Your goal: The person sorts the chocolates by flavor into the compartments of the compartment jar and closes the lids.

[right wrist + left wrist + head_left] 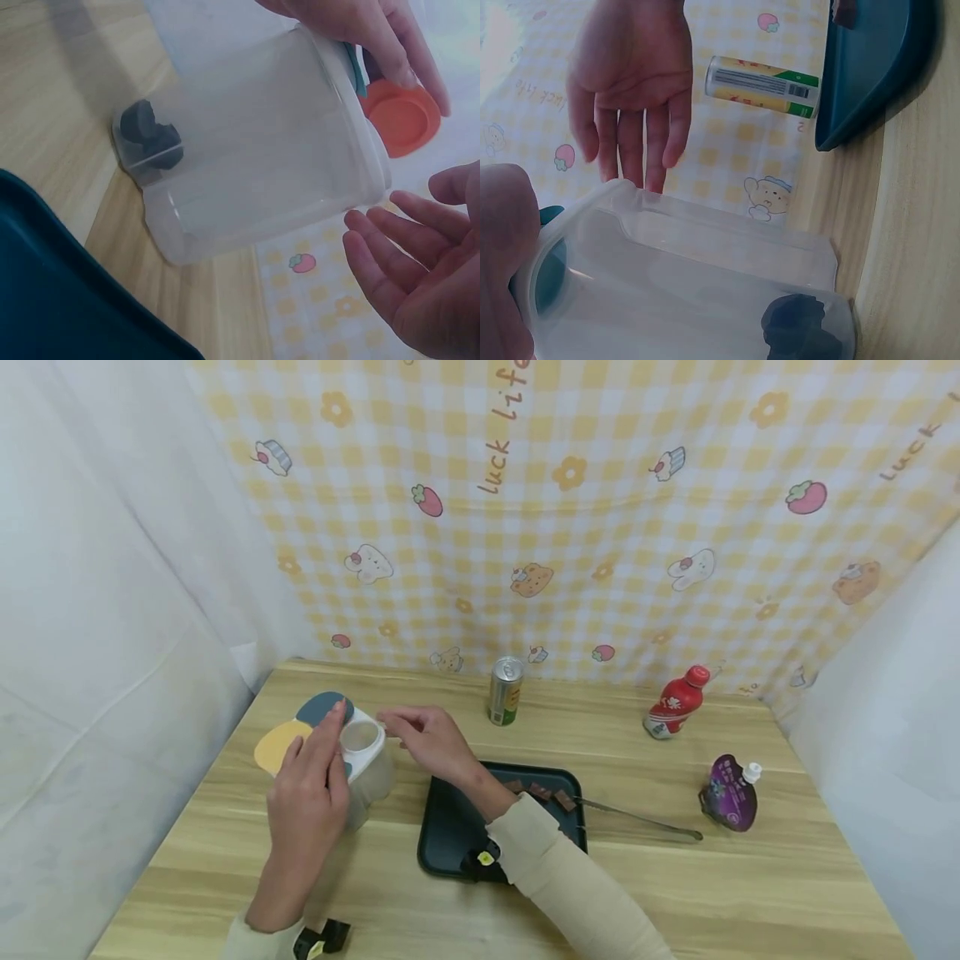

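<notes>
A translucent storage container (372,781) with a white top stands at the table's left; a round opening (360,737) shows in that top. Its yellow lid (279,745) and blue lid (318,703) stick out to the left. My left hand (309,781) rests on the top with fairly straight fingers. Beside the rim, my right hand (431,739) holds nothing; in the right wrist view its fingers are relaxed at the container's edge, and contact is unclear. Dark rounded pieces (154,136) lie at the bottom of one compartment.
A dark tray (442,839) carries several brown pieces (564,800), partly behind the right forearm. Long metal tongs or tweezers (645,820) lean off its right side. A can (506,692) stands behind; a red bottle (675,703) and purple pouch (729,793) are at the right.
</notes>
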`<action>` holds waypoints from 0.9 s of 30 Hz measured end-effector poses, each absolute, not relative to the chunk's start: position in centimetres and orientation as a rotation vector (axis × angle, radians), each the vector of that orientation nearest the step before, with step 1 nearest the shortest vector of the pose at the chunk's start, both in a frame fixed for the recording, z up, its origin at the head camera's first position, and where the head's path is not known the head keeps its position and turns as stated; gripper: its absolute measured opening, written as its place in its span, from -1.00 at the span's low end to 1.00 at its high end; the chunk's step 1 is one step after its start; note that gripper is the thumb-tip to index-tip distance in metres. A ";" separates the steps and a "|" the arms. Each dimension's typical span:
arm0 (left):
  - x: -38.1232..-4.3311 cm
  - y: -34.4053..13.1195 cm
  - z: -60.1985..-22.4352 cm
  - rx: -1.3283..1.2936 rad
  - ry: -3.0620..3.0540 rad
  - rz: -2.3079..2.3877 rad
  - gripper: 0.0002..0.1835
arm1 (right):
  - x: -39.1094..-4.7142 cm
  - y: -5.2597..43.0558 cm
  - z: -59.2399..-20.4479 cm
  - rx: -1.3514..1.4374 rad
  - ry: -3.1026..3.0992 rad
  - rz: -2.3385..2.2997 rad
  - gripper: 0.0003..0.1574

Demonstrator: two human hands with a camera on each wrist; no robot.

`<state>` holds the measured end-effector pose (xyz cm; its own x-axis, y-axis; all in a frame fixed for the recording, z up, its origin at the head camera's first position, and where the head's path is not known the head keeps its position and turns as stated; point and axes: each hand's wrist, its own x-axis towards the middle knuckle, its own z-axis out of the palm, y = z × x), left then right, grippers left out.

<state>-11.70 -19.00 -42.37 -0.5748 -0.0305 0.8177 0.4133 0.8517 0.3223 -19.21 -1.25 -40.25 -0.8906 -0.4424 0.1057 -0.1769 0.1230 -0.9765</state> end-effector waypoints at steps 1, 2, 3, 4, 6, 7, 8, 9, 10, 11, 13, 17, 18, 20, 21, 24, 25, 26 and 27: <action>-11.7 -19.0 -42.4 -0.275 -2.111 -0.621 -0.50 | -19.1 -0.9 -40.2 -0.612 2.199 -1.841 -0.60; -11.6 -19.0 -42.4 -0.270 -2.112 -0.622 -0.48 | -19.0 -0.5 -40.2 -0.614 2.209 -1.835 -0.61; -11.6 -19.0 -42.4 -0.265 -2.113 -0.622 -0.48 | -18.9 -0.1 -40.2 -0.619 2.223 -1.828 -0.62; -11.6 -19.0 -42.4 -0.262 -2.116 -0.624 -0.47 | -18.8 0.4 -40.2 -0.627 2.241 -1.818 -0.63; -11.6 -19.1 -42.4 -0.259 -2.115 -0.628 -0.48 | -18.7 1.6 -40.2 -0.651 2.277 -1.797 -0.64; -11.6 -19.1 -42.4 -0.256 -2.119 -0.626 -0.48 | -18.6 2.3 -40.2 -0.665 2.297 -1.784 -0.64; -11.6 -19.1 -42.4 -0.254 -2.121 -0.624 -0.47 | -18.5 3.0 -40.1 -0.679 2.317 -1.773 -0.64; -11.6 -19.1 -42.4 -0.251 -2.125 -0.627 -0.48 | -18.4 3.8 -40.1 -0.692 2.343 -1.757 -0.64; -11.6 -19.2 -42.5 -0.250 -2.130 -0.626 -0.48 | -18.3 4.6 -40.2 -0.703 2.366 -1.745 -0.64; -11.6 -19.2 -42.5 -0.248 -2.136 -0.624 -0.48 | -18.2 5.4 -40.2 -0.711 2.389 -1.733 -0.64; -11.6 -19.2 -42.5 -0.248 -2.143 -0.624 -0.48 | -17.8 7.3 -40.3 -0.715 2.440 -1.706 -0.64; -11.7 -19.1 -42.5 -0.259 -2.130 -0.615 -0.49 | -16.8 11.1 -40.8 -0.667 2.531 -1.655 -0.66; -11.8 -19.1 -42.5 -0.262 -2.122 -0.610 -0.49 | -16.5 12.1 -40.9 -0.651 2.557 -1.638 -0.67; -11.9 -19.1 -42.4 -0.266 -2.108 -0.597 -0.49 | -15.9 14.0 -41.3 -0.609 2.609 -1.602 -0.69; -11.9 -19.1 -42.4 -0.269 -2.100 -0.597 -0.50 | -15.5 14.9 -41.5 -0.588 2.637 -1.584 -0.70; -11.9 -19.0 -42.5 -0.270 -2.099 -0.592 -0.49 | -14.4 17.6 -42.1 -0.528 2.730 -1.505 -0.72; -11.8 -19.0 -42.5 -0.269 -2.098 -0.594 -0.49 | -13.9 18.5 -42.4 -0.507 2.756 -1.473 -0.71; -11.8 -19.0 -42.5 -0.269 -2.100 -0.593 -0.49 | -13.5 19.4 -42.7 -0.492 2.774 -1.450 -0.71; -11.8 -19.0 -42.6 -0.266 -2.100 -0.592 -0.49 | -13.1 20.2 -43.0 -0.478 2.789 -1.425 -0.70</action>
<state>-11.78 -19.00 -42.59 -0.5638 -0.0344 0.8252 0.4019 0.8614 0.3105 -13.15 20.23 -42.97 -0.9541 -0.2538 0.1592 -0.2777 0.5497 -0.7878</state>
